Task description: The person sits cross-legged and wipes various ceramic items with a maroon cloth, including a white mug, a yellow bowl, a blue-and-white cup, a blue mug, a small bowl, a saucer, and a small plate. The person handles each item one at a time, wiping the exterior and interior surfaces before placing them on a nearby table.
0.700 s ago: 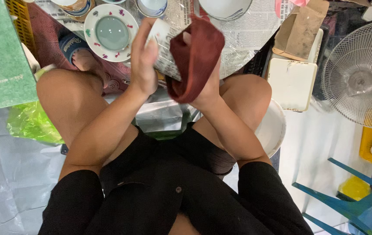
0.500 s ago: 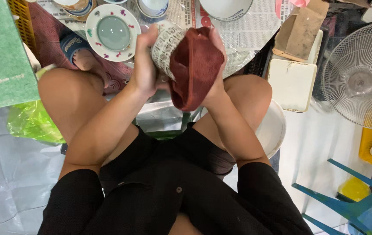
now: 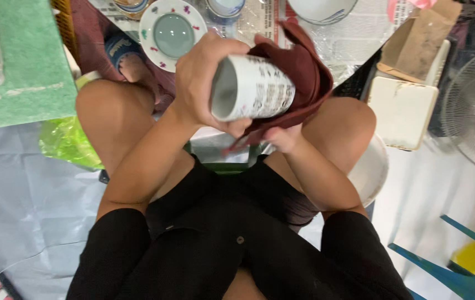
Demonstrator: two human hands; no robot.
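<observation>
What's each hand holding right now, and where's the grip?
Left hand grips the white cup at its open rim end. Right hand, mostly hidden, holds the dark red cloth wrapped around the cup's base end.

cup (image 3: 255, 89): glazed ceramic, white and glossy, smooth under my left hand (image 3: 201, 78)
cloth (image 3: 304, 72): dark red woven fabric, matt and soft, bunched in my right hand (image 3: 283, 138)
saucer (image 3: 172, 34): glossy glazed ceramic
table cover (image 3: 354, 39): clear shiny plastic film over paper
bag (image 3: 68, 141): thin green plastic, glossy
box (image 3: 415, 39): brown cardboard, matt
</observation>
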